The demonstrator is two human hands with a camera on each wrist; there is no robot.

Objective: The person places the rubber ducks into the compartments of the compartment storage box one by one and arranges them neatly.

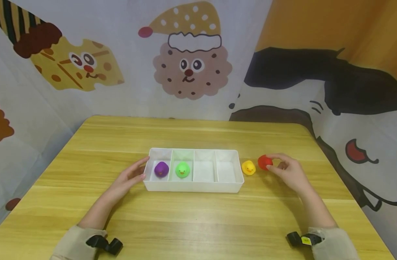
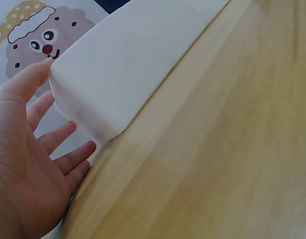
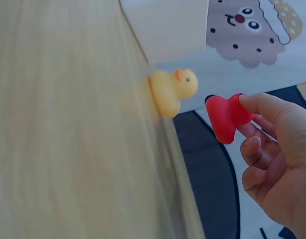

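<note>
A long white divided box (image 1: 191,186) lies across the middle of the table. In its leftmost compartment sits a purple rubber duck (image 1: 161,169), and a green rubber duck (image 1: 182,169) is in the compartment beside it. My left hand (image 1: 128,178) touches the box's left end with straight fingers; the left wrist view shows the thumb at the box corner (image 2: 88,114). Just off the right end stands a yellow rubber duck (image 1: 248,168). To the right of that, my right hand (image 1: 289,173) pinches a red rubber duck (image 1: 264,162) between thumb and fingers, raised off the tabletop in the right wrist view.
The wood-grain table (image 1: 198,224) ends at a back edge against a hanging cloth (image 1: 126,101) printed with cartoon figures. Two compartments on the box's right side hold nothing. A black wrist camera (image 1: 104,244) is strapped to each sleeve.
</note>
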